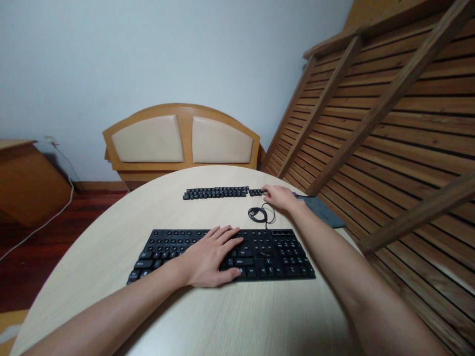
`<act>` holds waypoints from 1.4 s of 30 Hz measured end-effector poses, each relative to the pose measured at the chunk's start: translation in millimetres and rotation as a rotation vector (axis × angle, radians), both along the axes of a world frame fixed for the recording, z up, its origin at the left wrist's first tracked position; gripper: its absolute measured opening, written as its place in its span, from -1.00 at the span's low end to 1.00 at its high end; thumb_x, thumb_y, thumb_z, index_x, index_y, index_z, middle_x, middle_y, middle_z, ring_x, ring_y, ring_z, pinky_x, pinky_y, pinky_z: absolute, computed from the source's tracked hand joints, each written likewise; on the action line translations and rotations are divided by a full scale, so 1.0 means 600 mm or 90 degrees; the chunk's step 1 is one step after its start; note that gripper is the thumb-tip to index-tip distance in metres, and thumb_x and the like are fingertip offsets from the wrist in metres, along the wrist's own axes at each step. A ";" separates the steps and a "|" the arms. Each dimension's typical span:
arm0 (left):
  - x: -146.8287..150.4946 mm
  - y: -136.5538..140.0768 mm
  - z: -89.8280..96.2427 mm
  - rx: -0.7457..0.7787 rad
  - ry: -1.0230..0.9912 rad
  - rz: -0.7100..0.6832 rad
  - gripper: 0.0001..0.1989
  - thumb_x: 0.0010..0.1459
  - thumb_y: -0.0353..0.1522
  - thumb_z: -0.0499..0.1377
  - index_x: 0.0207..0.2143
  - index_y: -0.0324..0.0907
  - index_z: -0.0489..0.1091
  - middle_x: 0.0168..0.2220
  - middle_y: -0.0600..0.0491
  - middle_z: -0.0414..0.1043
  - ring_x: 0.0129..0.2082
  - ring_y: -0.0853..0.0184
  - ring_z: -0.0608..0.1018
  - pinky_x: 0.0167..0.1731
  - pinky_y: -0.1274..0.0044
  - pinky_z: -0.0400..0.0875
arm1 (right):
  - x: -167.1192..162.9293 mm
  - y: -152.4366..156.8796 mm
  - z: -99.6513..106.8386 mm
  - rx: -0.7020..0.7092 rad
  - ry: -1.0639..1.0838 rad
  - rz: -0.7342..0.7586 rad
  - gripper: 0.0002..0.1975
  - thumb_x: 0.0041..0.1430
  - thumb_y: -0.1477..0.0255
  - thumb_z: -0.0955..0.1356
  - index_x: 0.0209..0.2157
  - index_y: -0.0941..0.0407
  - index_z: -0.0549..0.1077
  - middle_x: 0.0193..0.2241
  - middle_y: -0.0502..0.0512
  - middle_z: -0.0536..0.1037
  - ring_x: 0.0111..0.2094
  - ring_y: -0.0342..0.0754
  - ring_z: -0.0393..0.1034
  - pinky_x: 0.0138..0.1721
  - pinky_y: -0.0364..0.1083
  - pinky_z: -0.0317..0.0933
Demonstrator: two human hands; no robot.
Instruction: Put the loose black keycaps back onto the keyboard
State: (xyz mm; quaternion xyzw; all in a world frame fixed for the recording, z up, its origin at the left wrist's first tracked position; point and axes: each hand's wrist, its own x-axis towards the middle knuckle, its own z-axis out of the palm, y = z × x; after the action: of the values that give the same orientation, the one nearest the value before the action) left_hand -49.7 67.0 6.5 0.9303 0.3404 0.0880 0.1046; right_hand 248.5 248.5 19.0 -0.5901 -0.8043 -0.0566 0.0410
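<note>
A black keyboard [285, 272] lies on the round pale table [111, 257]; keycaps are off in its upper rows, where bare switches show. My left hand [211, 254] rests flat on its middle, fingers spread, covering part of the keys. Farther back, loose black keycaps [215, 193] stand in neat rows, with a smaller group [255, 192] to their right. At that group's right end, my right hand [278, 196] has its fingertips pinched on a small black keycap, mostly hidden by the fingers. The coiled keyboard cable [258, 215] lies between the keyboard and the keycaps.
A dark grey mat or cloth [322, 211] lies at the table's right edge, beyond my right forearm. A slatted wooden frame [389, 123] leans close on the right. Behind the table stands a padded headboard [188, 133]. A white cord [63, 207] runs down at the left.
</note>
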 end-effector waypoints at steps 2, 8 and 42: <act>0.000 0.000 -0.001 0.001 -0.006 -0.002 -0.26 0.23 -0.02 0.14 0.34 -0.19 0.11 0.41 -0.15 -0.04 0.39 -0.01 0.07 0.34 0.11 -0.01 | -0.002 0.003 -0.007 0.006 -0.007 -0.003 -0.64 0.21 0.38 0.34 0.05 0.04 0.49 -0.16 0.15 0.64 -0.13 0.09 0.48 -0.17 -0.07 0.24; 0.000 0.001 -0.002 0.000 -0.014 0.000 -0.26 0.23 -0.02 0.15 0.34 -0.17 0.11 0.41 -0.14 -0.03 0.39 -0.01 0.07 0.34 0.11 -0.02 | -0.005 0.006 -0.016 0.017 -0.011 -0.006 -0.67 0.25 0.34 0.33 0.04 0.01 0.50 -0.14 0.16 0.64 -0.12 0.09 0.49 -0.15 -0.06 0.24; 0.004 -0.033 -0.012 0.068 0.042 0.012 -0.44 0.43 -0.09 -0.09 0.39 0.00 0.01 0.42 0.00 -0.05 0.42 0.04 -0.01 0.32 0.12 0.01 | 0.008 -0.270 0.029 -0.174 0.333 0.290 -0.83 0.30 0.29 0.34 -0.20 0.08 0.51 -0.15 0.11 0.58 -0.10 0.02 0.43 0.01 -0.01 0.26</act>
State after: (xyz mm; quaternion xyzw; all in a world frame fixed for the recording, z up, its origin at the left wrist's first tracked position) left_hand -47.3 47.0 -0.5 0.9337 0.3473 0.0762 0.0423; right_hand 253.1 86.5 36.2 -0.3907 -0.8773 0.2146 0.1778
